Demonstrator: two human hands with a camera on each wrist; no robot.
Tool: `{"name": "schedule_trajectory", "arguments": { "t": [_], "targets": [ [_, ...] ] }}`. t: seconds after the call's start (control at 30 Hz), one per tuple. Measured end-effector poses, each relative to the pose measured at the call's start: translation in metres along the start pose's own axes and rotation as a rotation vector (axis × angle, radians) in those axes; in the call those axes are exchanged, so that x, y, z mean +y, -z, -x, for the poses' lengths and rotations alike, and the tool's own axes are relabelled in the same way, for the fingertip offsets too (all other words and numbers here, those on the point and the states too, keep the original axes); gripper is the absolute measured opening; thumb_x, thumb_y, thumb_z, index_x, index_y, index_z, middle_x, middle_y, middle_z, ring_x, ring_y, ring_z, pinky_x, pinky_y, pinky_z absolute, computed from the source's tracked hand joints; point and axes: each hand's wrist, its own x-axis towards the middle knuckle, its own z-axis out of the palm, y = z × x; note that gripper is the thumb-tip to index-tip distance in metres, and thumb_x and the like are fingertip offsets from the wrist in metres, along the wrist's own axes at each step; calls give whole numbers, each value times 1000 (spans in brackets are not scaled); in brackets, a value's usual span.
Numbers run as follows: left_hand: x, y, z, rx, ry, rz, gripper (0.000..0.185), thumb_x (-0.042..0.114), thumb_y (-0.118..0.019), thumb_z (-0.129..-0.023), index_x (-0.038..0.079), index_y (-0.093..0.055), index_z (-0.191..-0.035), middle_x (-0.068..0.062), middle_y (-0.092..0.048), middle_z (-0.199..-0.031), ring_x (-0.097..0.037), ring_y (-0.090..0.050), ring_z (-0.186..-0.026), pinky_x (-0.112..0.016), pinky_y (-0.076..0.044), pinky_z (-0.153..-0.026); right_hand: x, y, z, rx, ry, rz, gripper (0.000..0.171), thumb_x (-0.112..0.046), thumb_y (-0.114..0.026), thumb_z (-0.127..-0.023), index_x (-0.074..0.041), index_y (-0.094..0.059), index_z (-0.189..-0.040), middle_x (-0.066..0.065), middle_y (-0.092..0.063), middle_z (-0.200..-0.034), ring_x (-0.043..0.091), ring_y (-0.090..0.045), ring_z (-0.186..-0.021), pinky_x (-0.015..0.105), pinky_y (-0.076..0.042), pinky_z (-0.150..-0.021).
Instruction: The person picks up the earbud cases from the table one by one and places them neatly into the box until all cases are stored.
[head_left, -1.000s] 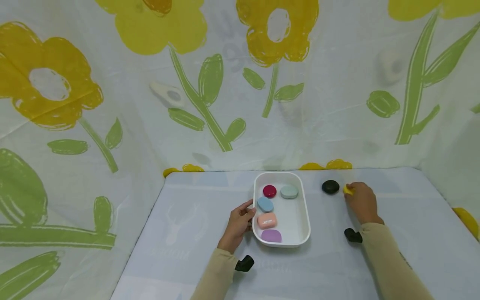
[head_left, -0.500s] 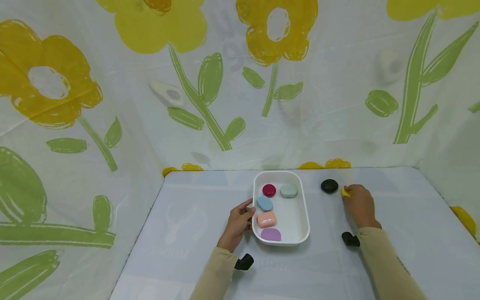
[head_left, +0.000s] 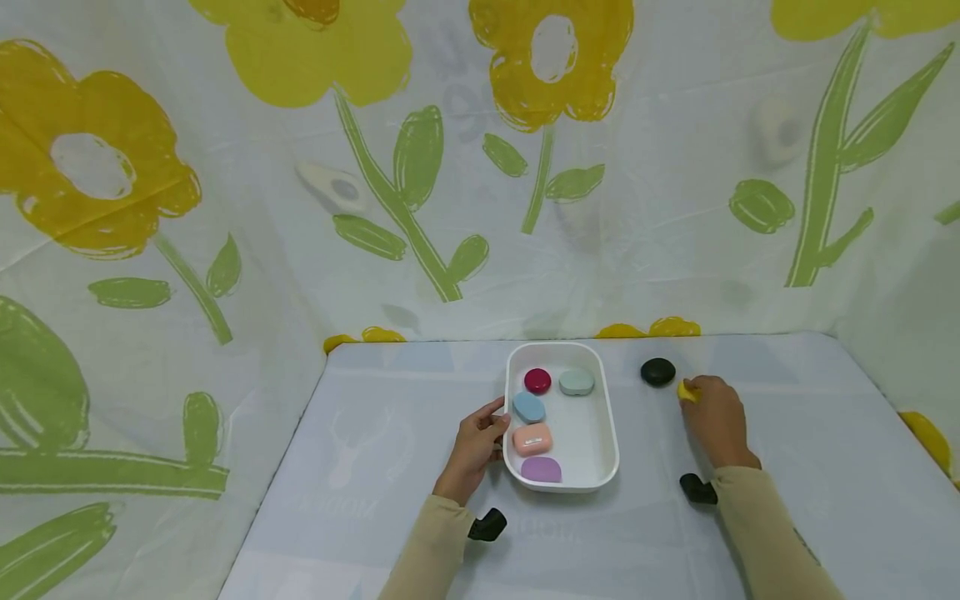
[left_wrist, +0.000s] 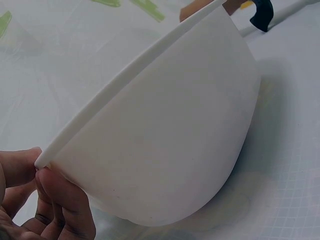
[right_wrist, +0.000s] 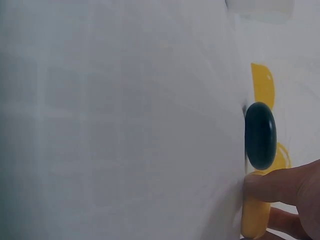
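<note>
Table (head_left: 375, 467): fingers (right_wrist: 280, 184) pinching yellow case (head_left: 687, 392).

There is one white oval plastic tray (head_left: 609, 433) on the worktop (head_left: 375, 450). Five small smooth cases lie inside the tray: one dark red round case (head_left: 537, 381), one pale green oval case (head_left: 577, 382), one blue oval case (head_left: 528, 407), one pink boxy case (head_left: 533, 438) and one purple oval case (head_left: 541, 469). Two more small cases are outside, to the right of the tray: one black oval case (head_left: 657, 371) and one yellow case (head_left: 686, 391). That makes seven cases. Two hands show, the left hand (head_left: 474, 446) and the right hand (head_left: 716, 418).
</note>
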Motion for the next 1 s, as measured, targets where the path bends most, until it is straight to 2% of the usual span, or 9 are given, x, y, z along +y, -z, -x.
{"name": "schedule_trajectory", "arguments": {
  "t": [0.27, 0.8, 1.0],
  "targets": [
    [1, 0, 2, 5, -6, -5, 46, 17, -62, -109, 7, -56, -154, -6, -59, -103, -14, -58, -76, -23, -52, -59, -3, -2, 7, -15, -22, 0, 37, 6, -72, -92, 21, -64, -125, 43, -58, -130, 62, -53, -122, 70, -44, -103],
    [3, 3, 5, -10, -21, 11, 48, 18, -61, -110, 6, -52, -156, -8, -60, -107, -14, -57, -76, -24, -52, -58, -16, -9, 26, -39, -62, -70, 38, 6, -74, -93, 19, -65, -127, 39, -58, -132, 59, -52, -125, 68, -44, -106],
    [3, -1, 4, -18, -23, 18, 49, 18, -61, -109, 5, -52, -156, -7, -60, -106, -14, -57, -75, -24, -51, -57, -25, -6, 30, -62, -78, -147, 40, 4, -72, -95, 15, -64, -133, 39, -55, -138, 58, -49, -132, 68, -41, -110]
  ]
}}
